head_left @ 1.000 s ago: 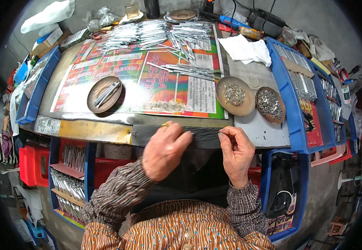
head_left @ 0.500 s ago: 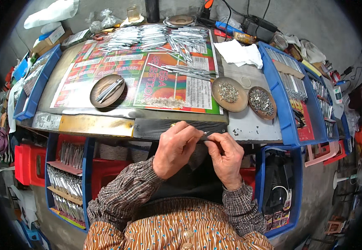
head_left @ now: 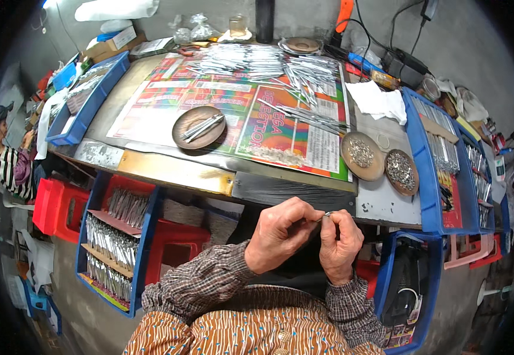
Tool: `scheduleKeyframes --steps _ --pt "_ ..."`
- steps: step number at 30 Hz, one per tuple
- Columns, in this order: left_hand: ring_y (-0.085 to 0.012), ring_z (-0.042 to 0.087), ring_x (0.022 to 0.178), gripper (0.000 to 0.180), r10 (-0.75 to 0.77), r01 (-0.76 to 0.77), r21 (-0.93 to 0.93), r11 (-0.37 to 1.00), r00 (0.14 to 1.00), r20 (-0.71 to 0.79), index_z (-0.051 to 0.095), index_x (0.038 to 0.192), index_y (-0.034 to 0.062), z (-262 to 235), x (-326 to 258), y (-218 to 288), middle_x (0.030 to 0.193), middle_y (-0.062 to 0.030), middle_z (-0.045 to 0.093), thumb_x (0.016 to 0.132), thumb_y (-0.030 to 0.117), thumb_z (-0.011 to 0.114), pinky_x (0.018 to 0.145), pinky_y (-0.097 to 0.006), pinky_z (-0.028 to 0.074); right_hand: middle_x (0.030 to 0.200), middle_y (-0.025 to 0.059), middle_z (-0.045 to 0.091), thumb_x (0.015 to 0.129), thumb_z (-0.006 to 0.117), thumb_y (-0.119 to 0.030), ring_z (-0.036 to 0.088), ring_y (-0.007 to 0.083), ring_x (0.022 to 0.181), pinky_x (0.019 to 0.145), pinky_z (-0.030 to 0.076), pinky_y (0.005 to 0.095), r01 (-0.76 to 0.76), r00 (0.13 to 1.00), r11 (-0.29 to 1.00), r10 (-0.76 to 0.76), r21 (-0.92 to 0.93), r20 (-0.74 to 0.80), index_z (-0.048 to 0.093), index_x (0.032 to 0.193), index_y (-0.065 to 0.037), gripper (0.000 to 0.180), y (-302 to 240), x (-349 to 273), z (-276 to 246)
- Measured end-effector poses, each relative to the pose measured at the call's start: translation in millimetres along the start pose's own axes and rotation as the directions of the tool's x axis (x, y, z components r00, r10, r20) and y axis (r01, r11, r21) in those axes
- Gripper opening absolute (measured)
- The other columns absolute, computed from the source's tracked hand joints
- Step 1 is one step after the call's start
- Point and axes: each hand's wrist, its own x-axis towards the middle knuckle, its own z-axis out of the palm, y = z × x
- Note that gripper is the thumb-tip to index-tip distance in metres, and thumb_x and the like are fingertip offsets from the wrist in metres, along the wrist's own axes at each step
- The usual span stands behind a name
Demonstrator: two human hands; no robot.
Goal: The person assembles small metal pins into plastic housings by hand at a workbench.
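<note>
My left hand point(head_left: 280, 232) and my right hand point(head_left: 339, 242) meet fingertip to fingertip just off the bench's front edge. Both are closed in a pinch on a small metal piece point(head_left: 327, 214), silvery and mostly covered by the fingers. Beyond them, a brown round dish point(head_left: 177, 128) holds a few slim silver rods point(head_left: 202, 126). To the right stand a dish of small pale metal bits point(head_left: 361, 153) and a dish of darker metal bits point(head_left: 401, 170). A pile of silver rods point(head_left: 248, 61) covers the back of the bench.
Colourful printed sheets point(head_left: 221, 100) cover the bench point(head_left: 100, 152). Blue trays point(head_left: 420, 171) of rods flank it on the right, another blue tray point(head_left: 73, 127) on the left. Below are a blue crate point(head_left: 150, 236) of rods and red stools point(head_left: 61, 213). A person in stripes point(head_left: 9, 165) is far left.
The view has swung, so the bench appears further right and lower. My hands remain pinched together, a little nearer to me from the bench edge. The person at far left now shows more.
</note>
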Motion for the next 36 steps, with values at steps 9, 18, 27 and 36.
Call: scheduleKeyframes --steps 9,18,27,36 --pt "-0.0227 0.064 0.073 0.020 0.194 -0.159 0.435 0.886 0.980 -0.038 0.067 0.091 0.0030 -40 11 0 0.083 -0.0100 0.064 0.074 -0.009 0.067 0.061 -0.030 0.051 0.067 0.0088 0.056 0.084 0.068 -0.005 0.054 0.0212 0.054 0.050 0.042 0.0307 0.007 0.995 0.998 -0.012 0.057 0.097 0.056 0.080 -0.001 0.013 -3 12 3" --pt "-0.0289 0.064 0.073 0.012 0.358 -0.095 0.844 0.528 0.926 -0.120 0.064 0.085 0.0034 -146 57 -52 0.079 -0.0126 0.063 0.077 -0.005 0.064 0.062 -0.034 0.050 0.070 0.0080 0.058 0.083 0.067 -0.003 0.055 0.0178 0.056 0.052 0.043 0.0293 -0.051 0.996 0.997 0.055 -0.060 0.067 0.059 0.084 0.000 0.009 13 22 -14" --pt "-0.0312 0.060 0.078 0.009 0.314 -0.041 0.888 0.459 0.942 -0.119 0.062 0.082 0.0080 -166 70 -76 0.077 -0.0098 0.059 0.075 0.002 0.063 0.067 -0.040 0.049 0.072 0.0092 0.058 0.081 0.066 0.000 0.055 0.0192 0.058 0.053 0.044 0.0301 -0.061 0.998 0.976 0.064 -0.208 0.012 0.062 0.087 0.001 0.008 41 42 -32" --pt "-0.0308 0.060 0.079 0.014 0.295 -0.068 0.920 0.385 0.954 -0.053 0.061 0.085 0.0083 -172 79 -86 0.079 -0.0091 0.058 0.074 0.000 0.062 0.067 -0.041 0.049 0.088 0.0114 0.057 0.078 0.068 -0.007 0.053 0.0289 0.086 0.075 0.044 0.0392 0.045 0.997 0.873 -0.009 -0.486 0.076 0.063 0.100 0.001 0.024 68 57 -42"
